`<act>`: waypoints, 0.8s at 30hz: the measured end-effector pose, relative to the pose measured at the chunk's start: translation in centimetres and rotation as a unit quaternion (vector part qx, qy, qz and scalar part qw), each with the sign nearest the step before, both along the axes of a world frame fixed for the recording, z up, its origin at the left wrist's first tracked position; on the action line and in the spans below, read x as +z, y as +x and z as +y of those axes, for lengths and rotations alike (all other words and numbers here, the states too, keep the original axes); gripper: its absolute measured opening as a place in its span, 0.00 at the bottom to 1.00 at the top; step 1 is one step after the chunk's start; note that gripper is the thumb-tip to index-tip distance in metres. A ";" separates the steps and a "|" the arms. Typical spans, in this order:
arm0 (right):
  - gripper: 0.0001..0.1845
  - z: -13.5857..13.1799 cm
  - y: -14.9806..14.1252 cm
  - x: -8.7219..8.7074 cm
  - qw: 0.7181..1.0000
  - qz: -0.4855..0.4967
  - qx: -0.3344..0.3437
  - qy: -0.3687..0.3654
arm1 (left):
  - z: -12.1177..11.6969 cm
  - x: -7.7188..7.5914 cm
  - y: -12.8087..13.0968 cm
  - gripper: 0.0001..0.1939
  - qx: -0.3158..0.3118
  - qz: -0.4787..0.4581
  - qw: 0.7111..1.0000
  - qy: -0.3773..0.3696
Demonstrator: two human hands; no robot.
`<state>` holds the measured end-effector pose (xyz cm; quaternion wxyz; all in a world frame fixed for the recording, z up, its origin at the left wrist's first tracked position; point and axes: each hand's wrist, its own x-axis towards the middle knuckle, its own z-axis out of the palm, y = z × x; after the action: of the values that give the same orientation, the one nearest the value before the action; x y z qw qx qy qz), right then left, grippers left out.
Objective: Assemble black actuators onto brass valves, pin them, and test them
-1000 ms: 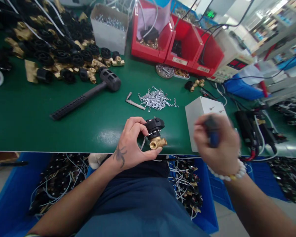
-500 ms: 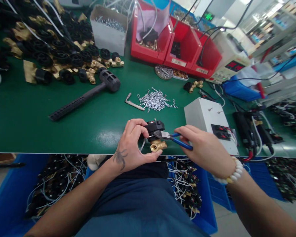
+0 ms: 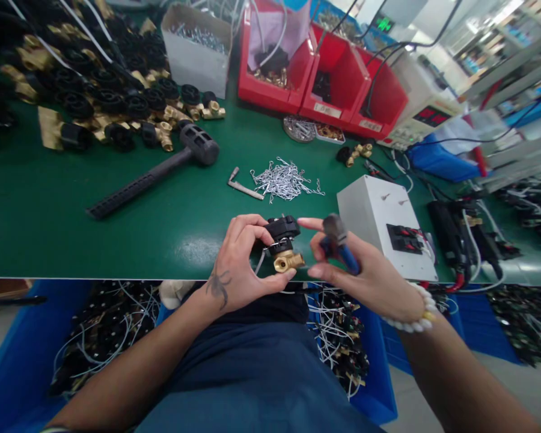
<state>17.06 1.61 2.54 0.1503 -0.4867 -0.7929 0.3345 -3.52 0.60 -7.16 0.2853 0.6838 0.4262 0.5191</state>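
Observation:
Near the front edge of the green bench, my left hand (image 3: 238,258) grips a brass valve (image 3: 288,261) with a black plastic head. Its fingers lie on the black part and its thumb is under the brass body. A small wire clip (image 3: 277,243) shows at the neck between the two parts, and a white cable hangs by the palm. Just right of the valve, my right hand (image 3: 360,270) holds blue-handled pliers (image 3: 342,243), their blurred jaws pointing up and apart from the valve. The right index finger reaches out beside the black head.
Beyond my hands lie loose wire clips (image 3: 283,180), a bent metal piece (image 3: 246,185) and a black mallet (image 3: 157,174). Brass valves (image 3: 117,114) crowd the back left. Red bins (image 3: 270,90) stand behind; a grey switch box (image 3: 379,216) sits at right. Blue crates (image 3: 379,373) are below the bench.
The pliers have come away from the clip at the valve's neck and swung upright in my right hand. My right index finger has stretched toward the black head. The left hand keeps its grip.

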 end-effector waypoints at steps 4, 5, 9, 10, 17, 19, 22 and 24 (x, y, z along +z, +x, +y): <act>0.29 0.6 -0.4 -1.6 0.995 0.050 0.068 -0.052 | -0.1 0.0 -0.1 0.20 -0.003 0.004 1.000 0.005; 0.28 0.8 -0.4 -1.9 0.994 0.054 0.071 -0.055 | -0.1 0.0 -0.1 0.20 -0.005 0.003 1.000 0.003; 0.26 1.1 -0.4 -2.4 0.993 0.066 0.085 -0.049 | -0.2 0.1 -0.1 0.20 -0.007 -0.002 1.000 0.003; 0.25 1.0 -0.3 -2.4 0.993 0.067 0.090 -0.041 | -0.3 0.2 -0.1 0.20 -0.006 -0.001 1.000 0.007; 0.19 0.6 -0.6 -2.2 0.992 0.060 0.113 0.019 | -0.5 0.5 -0.4 0.22 -0.006 0.030 0.999 0.010; 0.20 0.4 -0.5 -1.6 0.994 0.048 0.100 0.020 | -0.4 0.5 -0.4 0.21 -0.002 0.025 1.000 0.005; 0.20 0.0 -0.1 -0.3 0.997 0.021 0.002 0.073 | -0.2 0.4 -0.4 0.21 0.000 -0.004 1.000 -0.019; 0.13 -0.3 0.4 0.3 0.977 0.014 -0.108 0.185 | -0.1 0.3 -0.3 0.21 -0.005 -0.013 0.999 -0.029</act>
<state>17.48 1.30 2.88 0.2842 -0.5287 -0.7814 0.1707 -3.84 0.51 -6.88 0.3132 0.6705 0.4335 0.5142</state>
